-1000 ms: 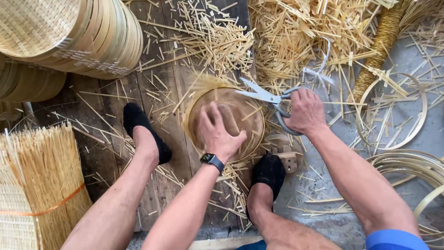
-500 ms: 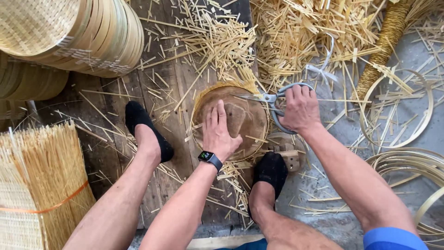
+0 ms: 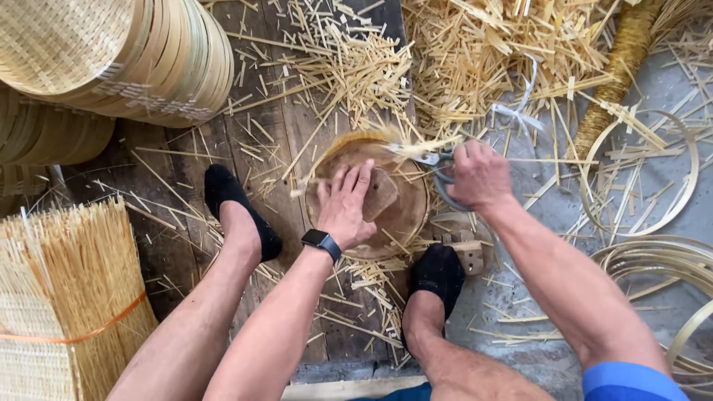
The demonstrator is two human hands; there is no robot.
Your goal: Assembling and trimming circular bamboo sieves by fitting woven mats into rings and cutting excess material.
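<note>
Down between my feet, my left hand (image 3: 347,206) lies flat with fingers spread on a round wooden disc (image 3: 405,223), pressing it and gripping nothing. Its fingertips reach a small wooden block (image 3: 380,194) that sits on top of the disc. A dark watch (image 3: 321,243) is strapped to that wrist.

My right hand (image 3: 479,177) is clenched around the handles of the scissors (image 3: 438,162). The blades point left across the disc's far edge, where a fringe of pale bamboo ends (image 3: 379,137) sticks out; the blades are blurred, so I cannot tell how far they are closed.

My left foot (image 3: 238,212) in a black sock rests on the dark planks (image 3: 245,126) just left of the disc, and my right foot (image 3: 438,275) sits just below its right edge, beside a small wooden piece (image 3: 468,249).

Cut bamboo slivers (image 3: 490,52) lie heaped beyond the disc and scattered over the planks. A stack of woven trays (image 3: 119,59) stands at upper left, a bundle of thin sticks (image 3: 67,297) tied with an orange band at lower left. On the grey floor to the right lie bamboo hoops (image 3: 672,200), with a bound bundle (image 3: 616,74) running up to the top edge.
</note>
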